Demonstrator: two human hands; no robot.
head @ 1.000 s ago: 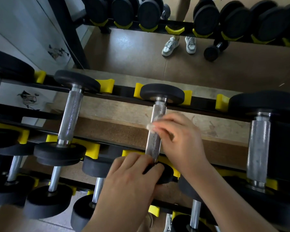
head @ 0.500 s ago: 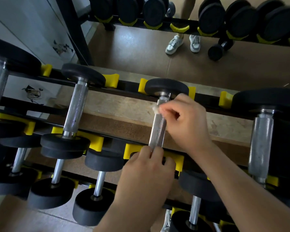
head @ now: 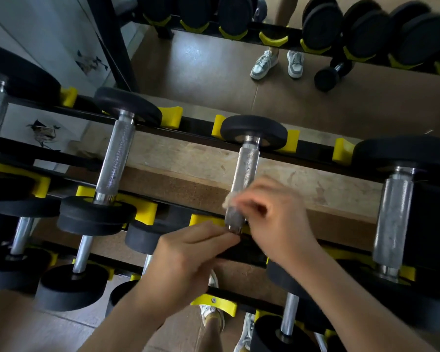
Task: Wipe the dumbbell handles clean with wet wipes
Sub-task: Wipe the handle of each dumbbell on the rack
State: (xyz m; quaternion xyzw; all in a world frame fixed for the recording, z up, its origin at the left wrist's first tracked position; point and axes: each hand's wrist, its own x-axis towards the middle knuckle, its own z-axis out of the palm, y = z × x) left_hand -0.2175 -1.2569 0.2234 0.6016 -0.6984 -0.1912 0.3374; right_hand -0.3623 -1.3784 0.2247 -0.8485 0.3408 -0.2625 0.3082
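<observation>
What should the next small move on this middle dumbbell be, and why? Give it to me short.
Probably slide the wipe up the handle toward the far head. The right hand pinches it at the handle's near end, small dark specks show on the bare knurled stretch above, and the left hand rests at the near end, seemingly steadying it.

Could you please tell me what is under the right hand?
A wipe pinched against the near end of the dumbbell handle; the right hand covers most of the wipe.
</observation>
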